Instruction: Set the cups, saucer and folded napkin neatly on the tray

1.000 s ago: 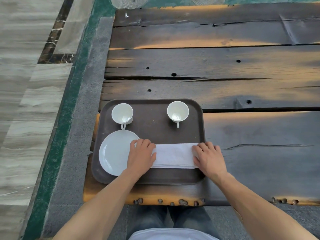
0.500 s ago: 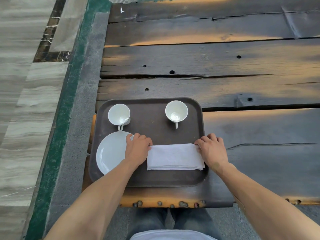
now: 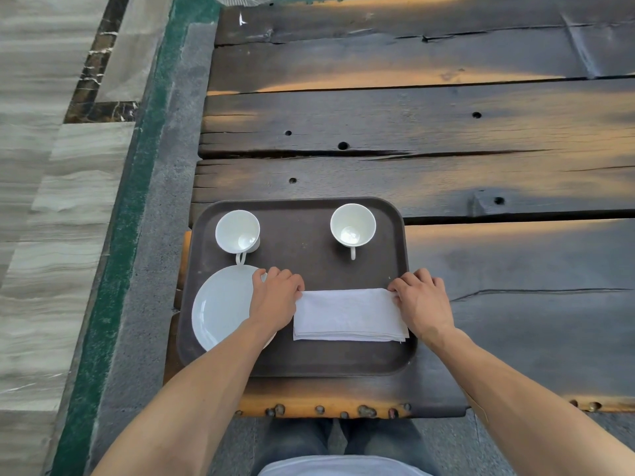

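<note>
A dark brown tray (image 3: pixel 299 367) lies at the near left end of the wooden table. Two white cups stand upright along its far side: the left cup (image 3: pixel 237 231) and the right cup (image 3: pixel 353 226), both handles toward me. A white saucer (image 3: pixel 220 309) sits at the tray's near left. The folded white napkin (image 3: pixel 347 316) lies flat at the near right. My left hand (image 3: pixel 275 298) covers the saucer's right part, fingers curled on the napkin's far left corner. My right hand (image 3: pixel 424 302) holds the far right corner, over the tray's rim.
The table (image 3: pixel 412 132) is made of dark, cracked wooden planks with small holes. Its left edge borders a grey stone strip and a green band (image 3: pixel 130 201) on the tiled floor. The near table edge (image 3: pixel 326 407) lies just past my legs.
Both hands have slid off the top of the napkin outward to its far corners. The napkin now shows almost fully. The camera has tilted slightly.
</note>
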A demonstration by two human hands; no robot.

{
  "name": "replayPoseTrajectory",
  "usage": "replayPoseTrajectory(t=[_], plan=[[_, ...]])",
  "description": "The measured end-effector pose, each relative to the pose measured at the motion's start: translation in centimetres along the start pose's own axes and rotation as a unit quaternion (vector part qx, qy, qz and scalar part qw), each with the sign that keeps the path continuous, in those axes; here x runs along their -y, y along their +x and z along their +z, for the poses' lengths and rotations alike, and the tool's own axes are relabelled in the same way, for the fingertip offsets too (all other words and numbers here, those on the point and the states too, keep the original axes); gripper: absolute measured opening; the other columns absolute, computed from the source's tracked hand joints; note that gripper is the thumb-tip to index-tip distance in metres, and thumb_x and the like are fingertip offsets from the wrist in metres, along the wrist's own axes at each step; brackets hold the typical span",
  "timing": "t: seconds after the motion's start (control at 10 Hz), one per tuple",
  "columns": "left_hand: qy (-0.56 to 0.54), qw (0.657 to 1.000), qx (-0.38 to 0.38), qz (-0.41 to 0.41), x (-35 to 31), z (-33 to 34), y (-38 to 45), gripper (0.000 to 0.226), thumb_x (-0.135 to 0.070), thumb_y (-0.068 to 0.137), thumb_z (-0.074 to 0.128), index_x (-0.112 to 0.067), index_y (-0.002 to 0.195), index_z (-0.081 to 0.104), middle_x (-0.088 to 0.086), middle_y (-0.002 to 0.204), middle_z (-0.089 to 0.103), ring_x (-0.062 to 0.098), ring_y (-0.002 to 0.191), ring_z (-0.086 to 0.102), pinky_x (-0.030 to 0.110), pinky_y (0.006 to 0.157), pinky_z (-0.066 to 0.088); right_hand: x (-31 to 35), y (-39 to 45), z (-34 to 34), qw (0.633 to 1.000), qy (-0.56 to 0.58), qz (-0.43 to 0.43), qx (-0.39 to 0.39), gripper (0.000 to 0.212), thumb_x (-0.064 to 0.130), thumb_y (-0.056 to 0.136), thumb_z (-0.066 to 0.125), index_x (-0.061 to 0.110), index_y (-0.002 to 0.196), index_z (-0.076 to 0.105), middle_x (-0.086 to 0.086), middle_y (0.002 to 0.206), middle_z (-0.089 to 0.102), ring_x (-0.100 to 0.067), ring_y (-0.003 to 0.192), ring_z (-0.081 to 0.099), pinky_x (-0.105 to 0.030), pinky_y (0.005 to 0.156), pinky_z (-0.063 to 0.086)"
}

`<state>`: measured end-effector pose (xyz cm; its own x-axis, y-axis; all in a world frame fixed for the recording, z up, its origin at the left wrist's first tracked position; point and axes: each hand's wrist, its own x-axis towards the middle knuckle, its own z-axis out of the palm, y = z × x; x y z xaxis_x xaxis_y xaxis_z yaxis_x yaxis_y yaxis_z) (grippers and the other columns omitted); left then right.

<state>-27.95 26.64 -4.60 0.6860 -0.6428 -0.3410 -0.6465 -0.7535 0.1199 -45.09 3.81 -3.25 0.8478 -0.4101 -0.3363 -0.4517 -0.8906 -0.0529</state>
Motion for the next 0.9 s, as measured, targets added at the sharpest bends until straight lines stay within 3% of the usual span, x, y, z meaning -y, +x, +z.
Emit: replayPoseTrajectory(t=[0.4, 0.6, 0.8, 0.9], plan=[[0.013, 1.000, 0.006, -0.004, -0.4, -0.8, -0.1, 0.017, -0.026, 0.097, 0.048, -0.029, 0.106, 0.061, -0.007, 0.110, 0.059, 0.019, 0.111, 0.047, 0.041, 0.109, 0.014, 0.7, 0.0, -0.6, 0.999, -0.025, 0.012, 0.031, 0.033, 0.020, 0.096, 0.044, 0.030, 0.125, 0.056, 0.006, 0.118, 0.059, -0.023, 0.112, 0.042, -0.036, 0.086, 0.035], [-0.024, 0.999, -0.022, -0.007, -0.6, -2.1, -0.9, 0.021, -0.029, 0.096, 0.048, -0.027, 0.110, 0.063, -0.006, 0.111, 0.060, 0.018, 0.110, 0.049, 0.036, 0.107, 0.020, 0.7, -0.6, -1.3, 0.999, -0.006, 0.020, 0.032, 0.034, 0.035, 0.096, 0.047, 0.030, 0.128, 0.054, 0.005, 0.125, 0.057, -0.023, 0.117, 0.043, -0.037, 0.089, 0.036], [-0.092, 0.994, -0.055, -0.006, -0.8, -4.7, -2.6, 0.020, -0.033, 0.094, 0.051, -0.024, 0.105, 0.065, -0.006, 0.102, 0.061, 0.019, 0.099, 0.052, 0.033, 0.089, 0.038, 1.3, -0.3, -4.1, 0.992, 0.122, 0.025, -0.018, 0.034, 0.043, 0.095, 0.050, 0.027, 0.123, 0.060, 0.005, 0.122, 0.062, -0.022, 0.115, 0.048, -0.038, 0.089, 0.038], [-0.171, 0.980, -0.099, 0.000, -0.7, -6.5, -4.3, 0.019, -0.038, 0.093, 0.056, -0.025, 0.104, 0.066, -0.009, 0.103, 0.063, 0.014, 0.096, 0.054, 0.032, 0.086, 0.042, 2.0, -0.4, -6.9, 0.976, 0.204, -0.015, -0.073, 0.032, 0.044, 0.093, 0.055, 0.027, 0.119, 0.064, 0.005, 0.121, 0.064, -0.019, 0.116, 0.051, -0.038, 0.093, 0.042]])
